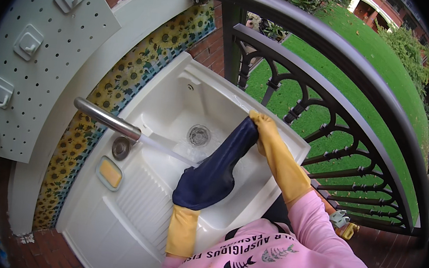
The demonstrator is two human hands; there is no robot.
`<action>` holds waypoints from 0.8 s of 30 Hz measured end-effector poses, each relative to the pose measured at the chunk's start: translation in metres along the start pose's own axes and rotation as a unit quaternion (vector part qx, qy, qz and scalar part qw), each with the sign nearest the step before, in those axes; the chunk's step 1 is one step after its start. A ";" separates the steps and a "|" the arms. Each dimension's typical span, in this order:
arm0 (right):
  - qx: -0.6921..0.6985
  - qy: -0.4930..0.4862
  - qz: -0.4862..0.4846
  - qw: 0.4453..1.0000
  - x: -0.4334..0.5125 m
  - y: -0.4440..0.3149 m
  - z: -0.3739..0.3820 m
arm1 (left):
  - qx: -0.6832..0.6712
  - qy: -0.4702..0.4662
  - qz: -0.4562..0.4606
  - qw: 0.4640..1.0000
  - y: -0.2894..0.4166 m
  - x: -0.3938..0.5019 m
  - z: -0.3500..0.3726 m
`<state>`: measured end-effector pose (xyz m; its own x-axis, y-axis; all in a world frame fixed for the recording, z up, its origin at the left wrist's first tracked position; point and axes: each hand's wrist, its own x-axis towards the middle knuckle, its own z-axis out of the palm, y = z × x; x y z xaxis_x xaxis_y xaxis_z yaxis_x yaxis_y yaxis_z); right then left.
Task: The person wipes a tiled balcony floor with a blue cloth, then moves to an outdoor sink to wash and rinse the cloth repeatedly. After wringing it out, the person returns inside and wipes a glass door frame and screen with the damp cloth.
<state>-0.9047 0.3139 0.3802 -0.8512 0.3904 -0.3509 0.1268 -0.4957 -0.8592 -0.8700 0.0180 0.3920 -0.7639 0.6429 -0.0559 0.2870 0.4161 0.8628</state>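
Observation:
A wet navy-blue cloth garment point(214, 169) stretches across the basin of a white laundry sink point(277, 134). My right hand point(264, 129), in a long yellow rubber glove, pinches its upper end near the sink's far rim. The wide lower end covers my left hand point(183, 229), so only that glove's yellow cuff shows and the fingers are hidden. From a steel faucet point(108, 119), a stream of water point(169, 151) runs down to the garment's left edge. Beyond that edge, shallow water lies around the metal drain strainer point(199, 135).
A yellow soap bar point(111, 172) sits in a pale dish beside the ribbed washboard point(144, 201). Left of the sink stands a white pegboard with hooks point(30, 42). A dark metal railing point(319, 106) borders the right side. A yellow container point(347, 230) stands at lower right.

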 end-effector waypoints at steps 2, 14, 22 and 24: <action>0.044 0.008 0.007 0.999 0.010 -0.006 -0.008 | 0.097 0.005 0.017 0.995 -0.018 -0.004 0.008; -0.398 -0.385 -0.126 0.823 -0.167 0.022 0.084 | 0.121 -0.105 -0.208 0.965 -0.010 0.042 0.038; -0.408 -0.461 -0.139 0.776 -0.190 0.003 0.017 | 0.357 0.050 -0.035 0.932 -0.002 0.065 0.009; -0.370 -0.445 -0.220 0.786 -0.190 0.008 0.016 | 0.368 0.097 -0.018 0.925 -0.002 0.061 0.002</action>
<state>-0.7498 0.2238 0.4461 -0.8732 -0.4616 0.1565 -0.2976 0.2506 -0.9212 -0.9167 0.0575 0.3857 -0.8491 0.5229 0.0752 0.5211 0.8055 0.2822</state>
